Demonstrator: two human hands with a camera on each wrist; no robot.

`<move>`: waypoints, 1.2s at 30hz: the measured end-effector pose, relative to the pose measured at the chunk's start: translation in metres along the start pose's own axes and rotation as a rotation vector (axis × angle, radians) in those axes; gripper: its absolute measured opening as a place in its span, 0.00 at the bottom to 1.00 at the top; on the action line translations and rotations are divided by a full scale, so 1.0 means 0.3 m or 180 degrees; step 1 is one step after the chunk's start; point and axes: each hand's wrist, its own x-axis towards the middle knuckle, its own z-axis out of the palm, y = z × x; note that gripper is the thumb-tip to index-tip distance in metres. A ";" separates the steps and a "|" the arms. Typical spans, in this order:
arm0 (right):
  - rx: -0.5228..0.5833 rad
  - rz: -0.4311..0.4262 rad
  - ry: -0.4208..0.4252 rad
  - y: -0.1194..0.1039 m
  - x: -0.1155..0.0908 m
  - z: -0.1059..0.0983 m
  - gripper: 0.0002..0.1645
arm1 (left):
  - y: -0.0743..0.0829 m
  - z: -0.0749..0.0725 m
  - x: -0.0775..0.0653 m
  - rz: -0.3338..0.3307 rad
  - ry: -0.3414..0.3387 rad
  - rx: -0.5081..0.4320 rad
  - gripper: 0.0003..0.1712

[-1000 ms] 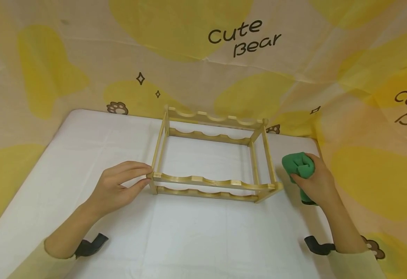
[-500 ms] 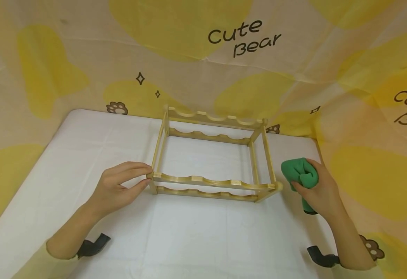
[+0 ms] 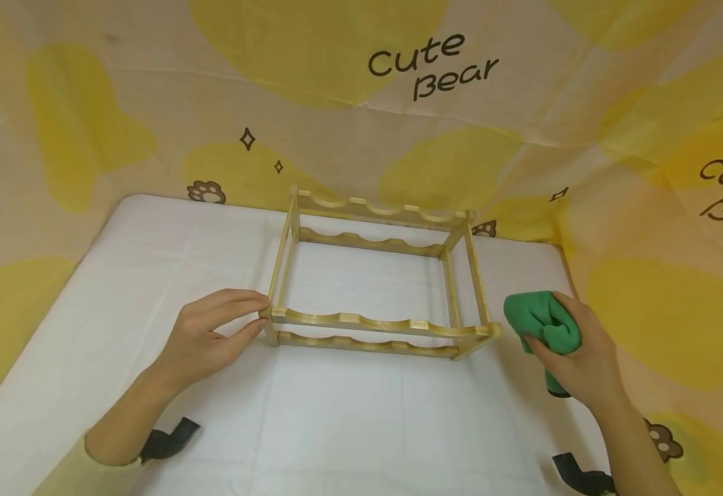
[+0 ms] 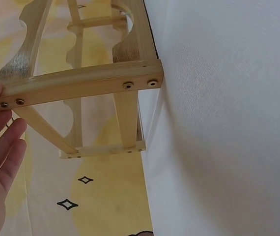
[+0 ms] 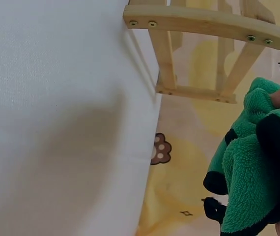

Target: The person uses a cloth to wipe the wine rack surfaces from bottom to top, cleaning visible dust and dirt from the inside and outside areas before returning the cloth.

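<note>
A pale wooden wine rack (image 3: pixel 349 319) with scalloped rails stands on the white-covered table. My left hand (image 3: pixel 209 337) pinches its front left corner between fingertips and thumb. In the left wrist view, the fingers (image 4: pixel 2 152) lie by the end of the screwed side bar. To the right of the rack, my right hand (image 3: pixel 584 358) grips a bunched green cloth (image 3: pixel 538 320). The right wrist view shows the cloth's (image 5: pixel 250 172) fluffy surface and black edging, with the rack's (image 5: pixel 209 22) side beyond it. Part of the cloth hangs below the palm.
The white table (image 3: pixel 349 427) extends around the rack to rounded back corners. A yellow and cream fabric backdrop (image 3: pixel 312 83) with bear lettering rises behind and at both sides. Dark curved pieces (image 3: pixel 172 441) show at both wrists.
My right hand has moved with the green cloth toward the front and slightly right, away from the rack. My left hand stays at the rack's corner, and the rack has not moved.
</note>
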 end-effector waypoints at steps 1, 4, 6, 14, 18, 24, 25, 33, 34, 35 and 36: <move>0.0050 -0.0058 0.0035 -0.002 -0.003 -0.003 0.54 | 0.000 0.000 0.000 0.0004 0.0005 0.0003 0.20; 0.0181 -0.0280 0.0164 -0.007 -0.010 -0.006 0.44 | 0.002 -0.001 0.001 0.0007 0.0008 0.0025 0.20; 0.0234 -0.0421 0.0235 -0.011 -0.013 -0.009 0.46 | 0.003 -0.001 0.002 0.0015 0.0014 0.0029 0.20; 0.0294 -0.0782 0.0269 -0.056 -0.027 -0.017 0.53 | 0.002 0.001 0.000 0.0025 0.0012 0.0019 0.20; 0.0351 -0.0973 0.0269 -0.097 -0.032 -0.017 0.50 | 0.001 0.001 0.000 0.0074 0.0016 0.0046 0.20; 0.0430 -0.1215 0.0224 -0.165 -0.039 -0.010 0.47 | 0.007 0.002 0.008 0.0166 0.0043 0.0157 0.19; 0.0451 -0.1268 0.0231 -0.176 -0.039 -0.007 0.46 | 0.008 0.002 0.009 0.0173 0.0053 0.0165 0.18; 0.0476 -0.1511 0.0192 -0.245 -0.061 0.017 0.40 | 0.016 0.003 0.015 0.0164 0.0047 0.0192 0.18; 0.0486 -0.1543 0.0141 -0.248 -0.065 0.023 0.40 | 0.016 0.003 0.015 0.0164 0.0045 0.0198 0.18; 0.0498 -0.1581 0.0087 -0.250 -0.069 0.030 0.39 | 0.016 0.003 0.015 0.0167 0.0050 0.0203 0.18; 0.0478 -0.1605 0.0029 -0.248 -0.074 0.038 0.38 | 0.015 0.004 0.015 0.0170 0.0051 0.0207 0.18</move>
